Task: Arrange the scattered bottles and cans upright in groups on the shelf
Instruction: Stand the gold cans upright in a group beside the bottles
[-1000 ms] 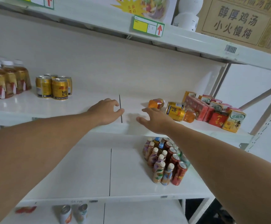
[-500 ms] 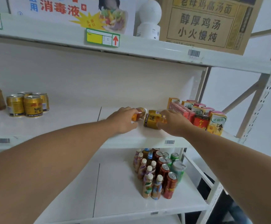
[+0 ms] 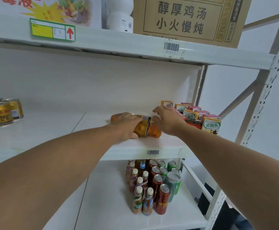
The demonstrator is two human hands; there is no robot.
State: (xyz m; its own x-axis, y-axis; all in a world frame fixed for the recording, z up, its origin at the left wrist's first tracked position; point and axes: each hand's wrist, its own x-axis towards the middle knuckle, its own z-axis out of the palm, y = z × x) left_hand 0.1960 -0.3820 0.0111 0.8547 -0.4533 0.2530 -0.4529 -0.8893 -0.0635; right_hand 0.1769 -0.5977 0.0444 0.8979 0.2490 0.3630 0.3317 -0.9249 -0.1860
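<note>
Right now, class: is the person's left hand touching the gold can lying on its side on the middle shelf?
Touching. The head view shows the left hand lying over the gold can, thumb tucked beneath it, no gap.

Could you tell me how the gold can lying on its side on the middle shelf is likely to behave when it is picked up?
The gold can lies on its side under the left hand, so it would probably roll if released. Its smooth metal wall may be slippery.
</note>
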